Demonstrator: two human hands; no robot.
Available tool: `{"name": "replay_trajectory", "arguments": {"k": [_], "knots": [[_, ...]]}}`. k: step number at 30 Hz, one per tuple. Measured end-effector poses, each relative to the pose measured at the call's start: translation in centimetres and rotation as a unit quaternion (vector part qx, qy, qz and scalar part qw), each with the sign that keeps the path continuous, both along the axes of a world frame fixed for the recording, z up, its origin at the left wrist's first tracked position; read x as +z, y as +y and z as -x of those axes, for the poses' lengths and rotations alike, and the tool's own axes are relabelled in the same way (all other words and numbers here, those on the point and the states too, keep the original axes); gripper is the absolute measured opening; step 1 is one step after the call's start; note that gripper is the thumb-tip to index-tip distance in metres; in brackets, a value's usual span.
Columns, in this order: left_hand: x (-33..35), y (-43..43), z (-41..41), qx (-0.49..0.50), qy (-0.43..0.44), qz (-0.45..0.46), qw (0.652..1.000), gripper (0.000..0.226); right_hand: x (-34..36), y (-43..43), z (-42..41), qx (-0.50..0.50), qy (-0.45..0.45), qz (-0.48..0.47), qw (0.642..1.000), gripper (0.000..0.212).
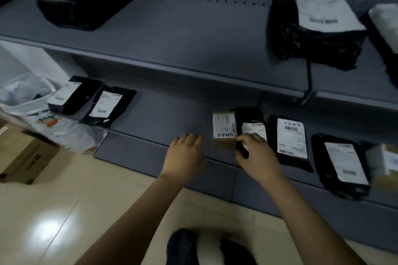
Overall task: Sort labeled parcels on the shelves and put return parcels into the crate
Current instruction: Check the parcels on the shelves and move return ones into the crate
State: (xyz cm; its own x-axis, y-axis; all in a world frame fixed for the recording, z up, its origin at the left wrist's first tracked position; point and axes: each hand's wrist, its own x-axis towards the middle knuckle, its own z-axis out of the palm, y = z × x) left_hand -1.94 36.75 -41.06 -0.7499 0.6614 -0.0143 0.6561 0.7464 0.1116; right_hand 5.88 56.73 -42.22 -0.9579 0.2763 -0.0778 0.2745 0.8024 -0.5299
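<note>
On the lower shelf [163,114], near its front edge and right of the middle, a small black parcel [249,118] lies with its long axis running front to back, just beside a brown box [224,129] on its left. The right hand [258,157] pinches the parcel's near end between thumb and fingers. The left hand [185,153] hovers relaxed, holding nothing, left of the box. Of the 2 hands, the right is the nearer.

Dim, blurry wide-angle view; glare on floor [46,229], edges bent
</note>
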Motion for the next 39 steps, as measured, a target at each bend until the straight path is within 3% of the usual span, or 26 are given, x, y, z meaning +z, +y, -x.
{"name": "replay_trajectory", "arguments": {"k": [5,10,17,22,28,33,39], "knots": [[-4.4,-0.3,4.2,-0.062,-0.042,-0.016,0.997,0.048,-3.9,-1.2,1.7,-0.106,0.000,0.019,0.994,0.040],[-10.1,1.5,7.1,-0.044,-0.095,-0.062,0.993,0.047,-9.1,-0.6,3.8,-0.177,0.012,0.063,0.982,0.046],[-16.4,5.5,9.4,0.014,-0.174,-0.157,0.972,0.073,-16.0,2.4,7.4,-0.172,0.048,0.138,0.974,0.075],[-19.6,6.6,9.9,0.011,-0.227,-0.183,0.957,0.080,-18.1,2.8,8.0,-0.158,0.052,0.156,0.974,0.057],[-21.4,5.2,8.2,0.024,-0.322,-0.328,0.888,0.077,-17.6,0.6,6.6,-0.156,0.084,0.273,0.946,0.053],[-20.6,3.0,6.3,0.036,-0.336,-0.414,0.845,0.074,-17.0,-1.3,4.3,-0.148,0.115,0.345,0.920,0.046],[-19.4,1.7,5.0,0.006,-0.328,-0.452,0.830,0.064,-16.1,-2.2,2.2,-0.154,0.153,0.406,0.887,0.041]]}}
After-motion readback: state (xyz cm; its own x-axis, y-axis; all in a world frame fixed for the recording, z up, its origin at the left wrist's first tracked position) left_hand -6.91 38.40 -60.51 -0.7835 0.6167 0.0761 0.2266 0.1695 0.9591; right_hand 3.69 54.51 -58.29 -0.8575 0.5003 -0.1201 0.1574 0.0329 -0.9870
